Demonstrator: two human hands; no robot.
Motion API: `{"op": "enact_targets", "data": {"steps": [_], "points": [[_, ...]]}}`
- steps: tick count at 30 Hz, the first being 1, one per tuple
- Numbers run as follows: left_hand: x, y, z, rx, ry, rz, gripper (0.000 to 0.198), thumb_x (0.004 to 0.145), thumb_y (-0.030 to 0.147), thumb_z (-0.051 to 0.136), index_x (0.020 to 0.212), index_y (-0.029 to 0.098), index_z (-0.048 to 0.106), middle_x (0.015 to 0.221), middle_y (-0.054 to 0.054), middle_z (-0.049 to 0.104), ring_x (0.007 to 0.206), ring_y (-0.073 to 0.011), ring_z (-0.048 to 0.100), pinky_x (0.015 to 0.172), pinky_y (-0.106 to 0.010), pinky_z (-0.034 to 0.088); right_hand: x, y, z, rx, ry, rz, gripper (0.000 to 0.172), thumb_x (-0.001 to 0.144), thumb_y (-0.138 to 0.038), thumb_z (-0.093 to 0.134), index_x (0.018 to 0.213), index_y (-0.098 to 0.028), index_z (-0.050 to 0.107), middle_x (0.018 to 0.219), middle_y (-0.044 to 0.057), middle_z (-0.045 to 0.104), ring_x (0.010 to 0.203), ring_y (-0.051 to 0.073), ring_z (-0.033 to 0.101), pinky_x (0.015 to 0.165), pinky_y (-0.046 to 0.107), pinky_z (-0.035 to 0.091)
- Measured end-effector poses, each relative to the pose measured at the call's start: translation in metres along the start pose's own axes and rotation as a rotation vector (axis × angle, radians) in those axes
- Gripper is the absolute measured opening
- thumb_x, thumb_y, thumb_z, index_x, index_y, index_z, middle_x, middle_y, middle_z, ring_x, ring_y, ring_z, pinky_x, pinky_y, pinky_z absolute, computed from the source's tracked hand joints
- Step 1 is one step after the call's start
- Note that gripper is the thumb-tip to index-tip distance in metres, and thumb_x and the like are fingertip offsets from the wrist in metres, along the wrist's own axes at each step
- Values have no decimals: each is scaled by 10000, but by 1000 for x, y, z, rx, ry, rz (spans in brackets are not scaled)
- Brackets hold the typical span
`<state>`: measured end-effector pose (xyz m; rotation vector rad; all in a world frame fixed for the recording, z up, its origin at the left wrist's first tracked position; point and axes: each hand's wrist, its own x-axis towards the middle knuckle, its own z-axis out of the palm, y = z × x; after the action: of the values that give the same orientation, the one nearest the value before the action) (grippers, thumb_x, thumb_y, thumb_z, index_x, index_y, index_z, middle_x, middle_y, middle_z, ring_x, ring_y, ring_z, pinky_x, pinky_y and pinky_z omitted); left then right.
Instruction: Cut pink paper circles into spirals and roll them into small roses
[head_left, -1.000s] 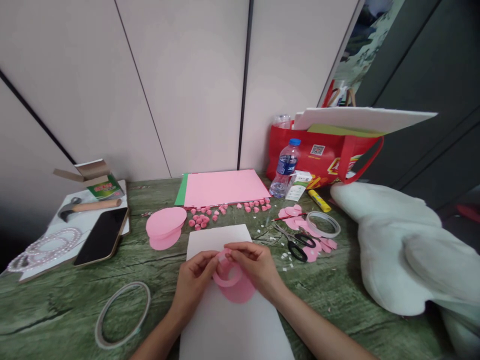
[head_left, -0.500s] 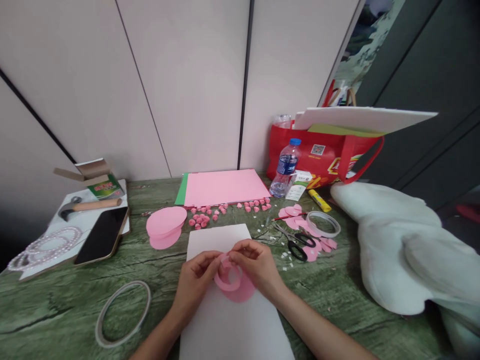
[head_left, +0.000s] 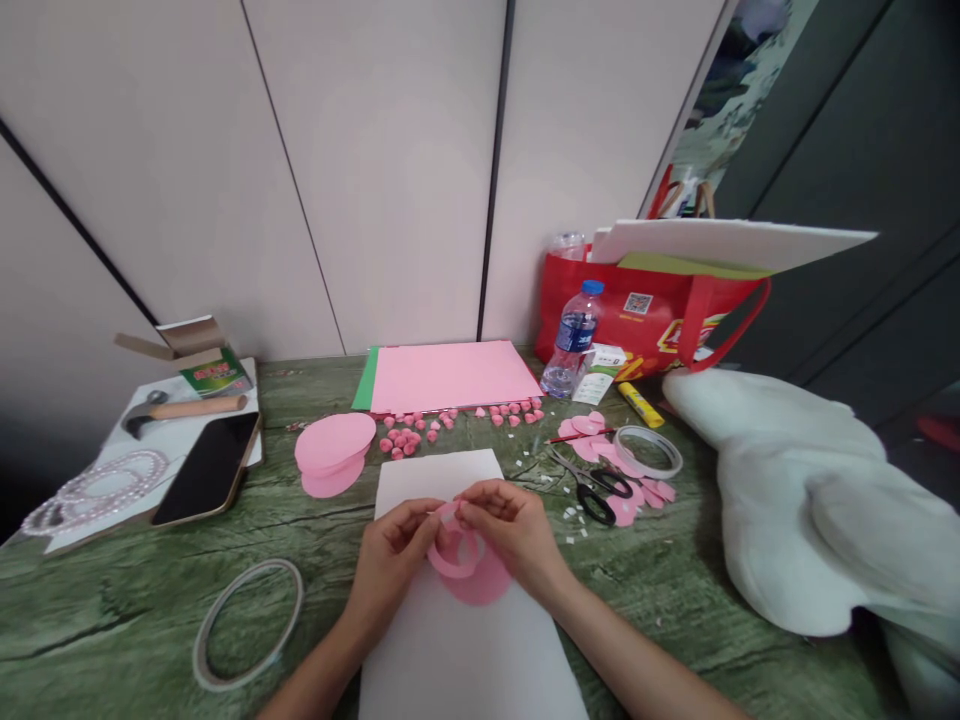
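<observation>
Between two tape rolls (head_left: 201, 655), the left hand (head_left: 388, 556) and right hand (head_left: 519, 537) angle inward, fingers (head_left: 422, 541) pinched tight on one pink ring (head_left: 454, 570).

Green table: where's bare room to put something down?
Bare patches lie between the left white tape ring and pink paper circles, and between the right forearm and white plush object. It's crowded around the black-handled metal scissors, among pink paper scraps.
</observation>
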<state>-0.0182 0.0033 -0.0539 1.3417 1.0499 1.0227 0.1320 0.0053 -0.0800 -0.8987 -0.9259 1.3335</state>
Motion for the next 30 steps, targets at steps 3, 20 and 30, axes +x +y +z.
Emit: {"op": "enact_targets", "data": {"steps": [3,20,30], "points": [[-1,3,1,13,-1,-1,179,739,278,585,825,132,644,587,10,615,565,-107,544,564,-192,432,-1,0,0,12,-4,5,178,590,-252,745,686,-171,618,589,-16,656,538,111,595,546,216,479],[1,-2,0,8,16,-9,205,746,289,581,877,138,623,581,19,615,570,-105,542,573,-194,419,0,0,-1,-27,3,-9,207,648,-300,700,806,-166,696,749,55,708,660,155,644,670,282,518],[0,0,1,22,-36,-20,198,749,289,575,864,134,617,577,11,624,571,-115,553,592,-210,430,0,1,1,48,-18,-12,182,615,-264,734,683,-166,596,584,-19,638,546,112,601,549,218,474]]}}
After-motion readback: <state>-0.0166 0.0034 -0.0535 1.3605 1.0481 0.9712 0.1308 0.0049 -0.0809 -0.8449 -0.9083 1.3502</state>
